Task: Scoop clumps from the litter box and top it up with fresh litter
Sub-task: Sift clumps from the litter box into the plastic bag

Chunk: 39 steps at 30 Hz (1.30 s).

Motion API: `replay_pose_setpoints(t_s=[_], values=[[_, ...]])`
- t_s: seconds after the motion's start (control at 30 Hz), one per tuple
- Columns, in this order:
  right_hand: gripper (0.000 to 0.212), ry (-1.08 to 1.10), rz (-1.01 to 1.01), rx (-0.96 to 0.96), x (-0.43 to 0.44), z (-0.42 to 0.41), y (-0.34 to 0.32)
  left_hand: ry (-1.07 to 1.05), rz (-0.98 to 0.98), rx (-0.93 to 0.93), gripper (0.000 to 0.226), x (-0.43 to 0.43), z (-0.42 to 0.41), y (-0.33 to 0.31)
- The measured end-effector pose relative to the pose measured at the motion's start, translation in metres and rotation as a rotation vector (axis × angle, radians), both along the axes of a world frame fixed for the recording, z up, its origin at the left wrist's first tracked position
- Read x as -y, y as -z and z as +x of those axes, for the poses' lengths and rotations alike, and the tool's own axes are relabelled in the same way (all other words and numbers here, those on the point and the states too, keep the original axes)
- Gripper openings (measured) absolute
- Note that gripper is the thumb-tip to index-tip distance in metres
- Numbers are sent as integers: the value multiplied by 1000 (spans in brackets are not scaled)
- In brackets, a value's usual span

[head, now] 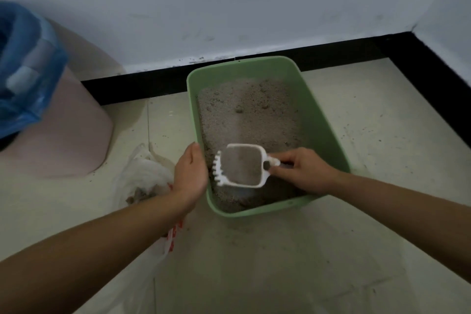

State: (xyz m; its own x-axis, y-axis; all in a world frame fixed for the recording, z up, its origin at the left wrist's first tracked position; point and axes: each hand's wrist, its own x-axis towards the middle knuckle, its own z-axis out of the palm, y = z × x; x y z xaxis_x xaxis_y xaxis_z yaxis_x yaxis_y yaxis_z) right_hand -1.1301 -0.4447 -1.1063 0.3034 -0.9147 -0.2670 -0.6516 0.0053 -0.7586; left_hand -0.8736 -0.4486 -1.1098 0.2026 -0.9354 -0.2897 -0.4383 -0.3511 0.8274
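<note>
A green litter box [322, 120] stands on the floor against the black skirting, holding grey litter [244, 115] with a few small clumps near the far end. My right hand [303, 171] grips the handle of a white slotted scoop [242, 168], which is held over the near end of the box and loaded with litter. My left hand [190, 171] grips the box's left rim, fingers hidden inside. A white plastic bag [145, 176] with red print lies open on the floor left of the box, some litter in it.
A pink bin [66, 120] lined with a blue bag [23, 64] stands at the left by the wall. Loose litter grains are scattered on the tiled floor [382, 135] right of the box. Walls meet in a corner at the upper right.
</note>
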Motion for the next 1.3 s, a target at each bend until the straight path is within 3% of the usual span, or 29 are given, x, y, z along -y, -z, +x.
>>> replay_pose_setpoints(t_s=[0.3,0.7,1.3], values=[[21,5,-43,66,-10,7,-2,-49,106,-80,34,-4,8,3],[35,-87,-124,-25,-13,4,4,-44,101,-196,28,-5,11,-5],[38,-165,-275,-111,-13,5,-7,7,124,-205,30,-1,20,-12]])
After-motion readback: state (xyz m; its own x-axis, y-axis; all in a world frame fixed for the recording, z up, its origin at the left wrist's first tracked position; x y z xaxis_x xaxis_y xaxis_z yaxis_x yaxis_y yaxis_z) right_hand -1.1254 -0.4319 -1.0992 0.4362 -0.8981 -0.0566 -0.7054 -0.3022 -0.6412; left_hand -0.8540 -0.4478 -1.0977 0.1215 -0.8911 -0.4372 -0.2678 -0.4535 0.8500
